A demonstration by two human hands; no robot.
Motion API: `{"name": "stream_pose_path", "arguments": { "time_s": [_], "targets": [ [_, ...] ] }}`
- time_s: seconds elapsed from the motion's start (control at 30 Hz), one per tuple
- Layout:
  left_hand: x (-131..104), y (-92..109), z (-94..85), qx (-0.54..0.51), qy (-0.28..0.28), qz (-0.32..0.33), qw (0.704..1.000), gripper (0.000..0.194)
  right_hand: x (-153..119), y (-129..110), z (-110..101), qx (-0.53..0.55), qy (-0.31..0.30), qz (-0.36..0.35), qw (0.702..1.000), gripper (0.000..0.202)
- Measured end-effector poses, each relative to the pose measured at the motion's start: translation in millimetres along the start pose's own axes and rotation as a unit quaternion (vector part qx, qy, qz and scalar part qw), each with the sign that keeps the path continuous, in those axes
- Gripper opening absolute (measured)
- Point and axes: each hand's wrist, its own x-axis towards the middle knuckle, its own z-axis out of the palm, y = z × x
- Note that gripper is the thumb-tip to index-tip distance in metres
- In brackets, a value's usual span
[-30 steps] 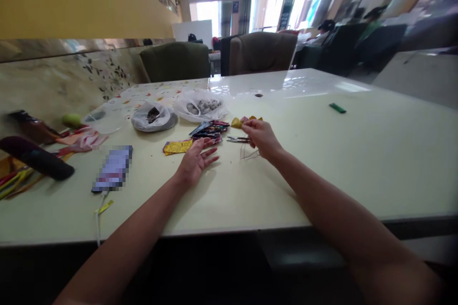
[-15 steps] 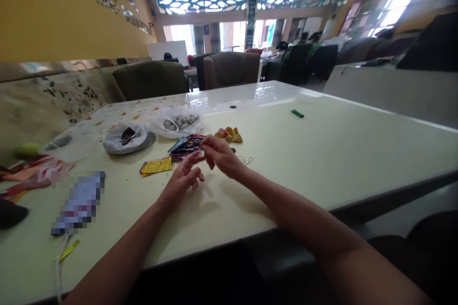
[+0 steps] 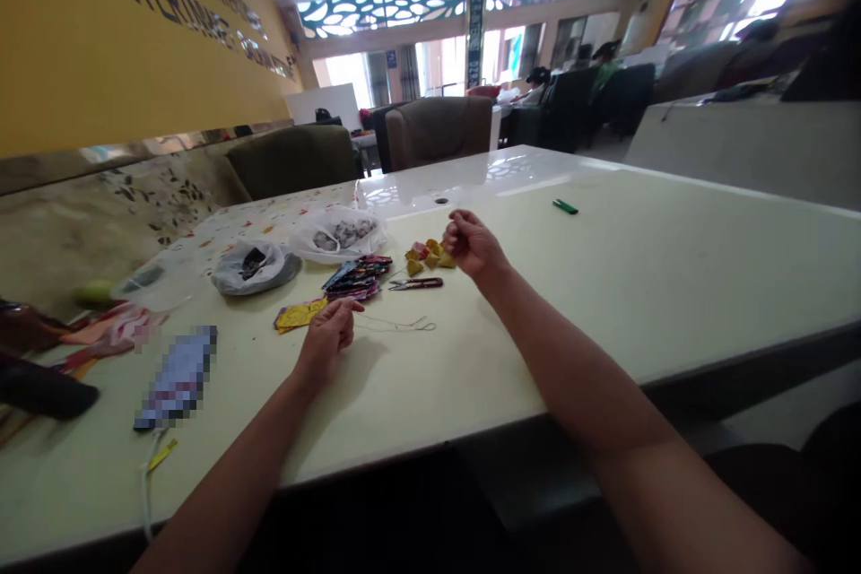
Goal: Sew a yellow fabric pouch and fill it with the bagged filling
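Observation:
My left hand point(image 3: 328, 336) is pinched closed just right of the yellow patterned pieces point(image 3: 300, 315), at one end of a thin thread point(image 3: 396, 324) that lies loosely on the table. My right hand point(image 3: 473, 242) is raised with its fingers closed beside the small yellow and red folded pieces point(image 3: 429, 256); whatever its fingertips grip is too small to make out. Between the hands lie dark-handled thread snips point(image 3: 423, 283), pointing left. A pile of dark, colourful fabric pieces point(image 3: 356, 276) is behind my left hand.
Two white plastic bags, one with dark contents point(image 3: 250, 269) and one with greyish lumps point(image 3: 340, 236), stand behind the piles. A blurred-out device point(image 3: 176, 381) with a white cable lies left. A green object point(image 3: 565, 207) lies farther right, beyond my right hand. Chairs and people are in the background.
My hands have moved apart, the right one up and to the right, the left one slightly left with its fingers now closed. The snips and more of the thread have come into view.

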Motion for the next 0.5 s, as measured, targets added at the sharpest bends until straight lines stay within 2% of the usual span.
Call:
{"name": "stream_pose_path", "arguments": {
  "time_s": [0.13, 0.27, 0.33, 0.37, 0.5],
  "targets": [
    [10, 18, -7.2, -0.05, 0.063, -0.007, 0.997, 0.03, 16, -9, -31, 0.045, 0.066, -0.043, 0.996, 0.033],
    [9, 62, -23.1, -0.059, 0.085, -0.035, 0.994, 0.025, 25, -9, -55, 0.118, 0.179, -0.031, 0.976, 0.021],
    [-3, 85, -40.0, -0.034, 0.093, -0.029, 0.995, 0.022, 28, -9, -61, 0.126, 0.238, -0.027, 0.963, 0.026],
    [-12, 94, -51.1, -0.017, 0.096, -0.025, 0.995, 0.022, 28, -10, -63, 0.129, 0.246, -0.017, 0.96, 0.032],
    [-69, 117, -106.7, 0.032, 0.126, -0.049, 0.99, 0.023, 20, -20, -59, 0.158, 0.284, -0.01, 0.946, 0.05]
  ]
}}
